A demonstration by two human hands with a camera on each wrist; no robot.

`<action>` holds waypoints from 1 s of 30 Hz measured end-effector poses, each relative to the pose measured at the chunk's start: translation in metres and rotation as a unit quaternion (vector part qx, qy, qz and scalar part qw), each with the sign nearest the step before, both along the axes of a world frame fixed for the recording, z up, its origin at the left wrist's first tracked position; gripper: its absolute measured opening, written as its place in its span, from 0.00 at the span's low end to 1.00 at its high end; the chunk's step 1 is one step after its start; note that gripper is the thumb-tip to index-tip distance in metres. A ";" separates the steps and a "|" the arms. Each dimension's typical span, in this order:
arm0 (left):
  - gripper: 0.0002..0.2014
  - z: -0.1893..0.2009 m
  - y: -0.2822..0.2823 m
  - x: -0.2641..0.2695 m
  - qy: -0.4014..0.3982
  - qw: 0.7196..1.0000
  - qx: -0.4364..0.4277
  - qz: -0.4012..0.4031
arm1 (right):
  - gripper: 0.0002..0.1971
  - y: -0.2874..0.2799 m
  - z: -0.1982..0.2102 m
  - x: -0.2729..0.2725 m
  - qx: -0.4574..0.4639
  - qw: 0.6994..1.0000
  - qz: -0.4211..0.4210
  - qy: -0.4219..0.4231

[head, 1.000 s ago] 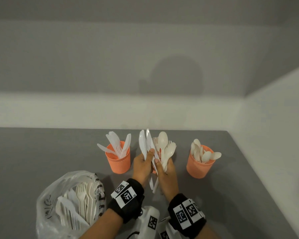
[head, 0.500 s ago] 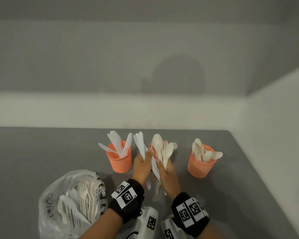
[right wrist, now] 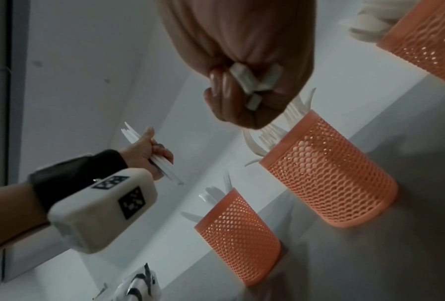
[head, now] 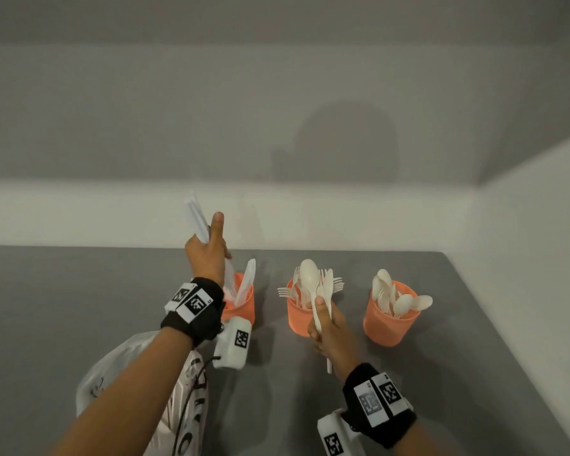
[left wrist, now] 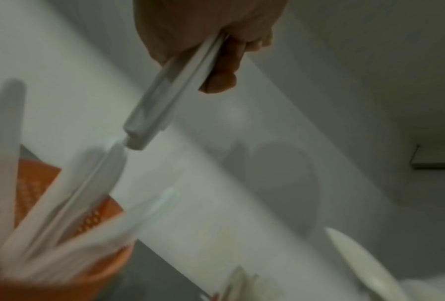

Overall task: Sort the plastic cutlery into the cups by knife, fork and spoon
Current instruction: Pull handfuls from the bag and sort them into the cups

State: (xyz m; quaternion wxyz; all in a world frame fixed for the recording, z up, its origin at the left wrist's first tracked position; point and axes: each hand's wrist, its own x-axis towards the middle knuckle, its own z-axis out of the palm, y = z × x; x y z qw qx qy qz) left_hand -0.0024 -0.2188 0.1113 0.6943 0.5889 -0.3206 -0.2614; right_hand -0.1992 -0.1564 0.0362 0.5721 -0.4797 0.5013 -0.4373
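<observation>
Cutlery here is thin white plastic, so my guess is light, a bit bendy and slick when bunched; grab it by the handles, fist closed round the bundle.

Head view: left hand (head: 208, 255), upper middle of frame, is fisted round some knives (head: 196, 218) above the knife cup (head: 241, 307). Right hand (head: 326, 327), lower middle, is curled round spoons (head: 311, 281) in front of the fork cup (head: 298, 319); spoon cup (head: 390, 319) sits further right. Bag (head: 185, 399) lower left holds more. Grey worktop (head: 63, 307) looks smooth, pale walls close behind and on the right.

Left wrist view: blurry, knife handles poke out of the fist over the cup at lower left.

Right wrist view: handle ends stick out of the closed fist; mesh cups stand apart on the worktop.
</observation>
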 end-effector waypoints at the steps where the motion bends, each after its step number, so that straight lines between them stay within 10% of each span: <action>1: 0.24 0.001 -0.004 0.004 -0.008 1.000 -0.003 0.005 | 0.17 0.001 0.003 0.000 0.000 1.000 0.002 0.007; 14: 0.09 -0.076 -0.010 0.009 -0.178 0.975 0.129 -0.026 | 0.21 0.003 -0.004 0.000 -0.017 0.998 0.002 0.054; 18: 0.07 -0.051 0.001 -0.007 -0.261 0.965 0.012 0.020 | 0.21 0.003 0.002 0.002 -0.033 0.998 0.001 0.053; 22: 0.08 -0.034 0.026 -0.043 -0.130 0.985 0.018 -0.116 | 0.23 0.004 0.006 0.007 0.003 1.000 0.017 0.001; 26: 0.15 -0.039 0.051 -0.077 -0.007 0.942 0.110 -0.316 | 0.18 0.010 0.010 0.012 0.034 0.997 0.058 -0.048; 30: 0.15 -0.047 0.062 -0.092 -0.013 0.932 0.130 -0.337 | 0.20 0.016 0.017 0.008 0.067 0.987 0.091 -0.111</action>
